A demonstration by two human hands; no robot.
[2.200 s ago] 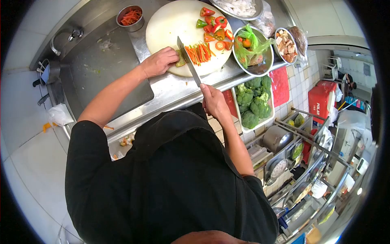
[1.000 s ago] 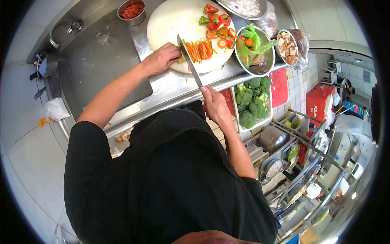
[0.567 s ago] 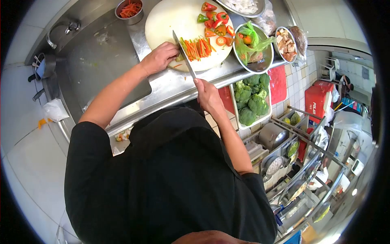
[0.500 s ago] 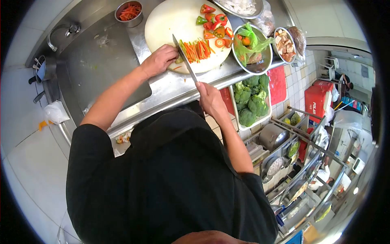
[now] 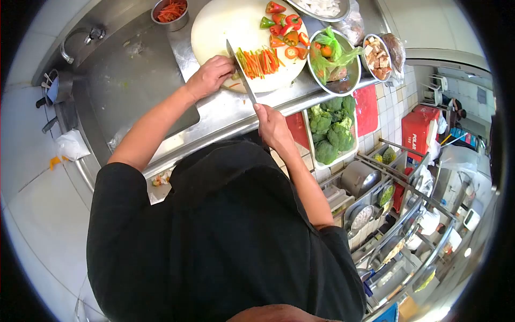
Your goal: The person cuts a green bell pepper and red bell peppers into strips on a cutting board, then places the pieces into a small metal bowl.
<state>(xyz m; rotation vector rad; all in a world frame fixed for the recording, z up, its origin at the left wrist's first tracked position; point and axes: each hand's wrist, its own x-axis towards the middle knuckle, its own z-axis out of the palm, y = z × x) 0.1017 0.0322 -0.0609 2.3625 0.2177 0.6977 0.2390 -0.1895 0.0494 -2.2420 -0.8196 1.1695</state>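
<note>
My right hand (image 5: 274,126) is closed round the handle of a kitchen knife (image 5: 242,72), its blade angled up and left over a round white cutting board (image 5: 214,27). My left hand (image 5: 211,77) has its fingers curled against the left side of the blade, pressing down a piece of pepper (image 5: 235,77) that mostly hides under them. Right of the blade lie thin red, orange and green pepper strips (image 5: 261,63). Behind them, several cut pepper pieces (image 5: 290,36) are grouped near the board's right edge.
A metal cup of orange-red strips (image 5: 170,12) stands by the sink (image 5: 129,80). To the right are a metal bowl with a green plastic bag (image 5: 335,61) and a bowl of brownish chunks (image 5: 377,56). A broccoli crate (image 5: 332,131) sits below the counter edge.
The knife and my right hand have shifted slightly left. My left hand stays at the blade, nudged slightly up in view; the strips look much the same.
</note>
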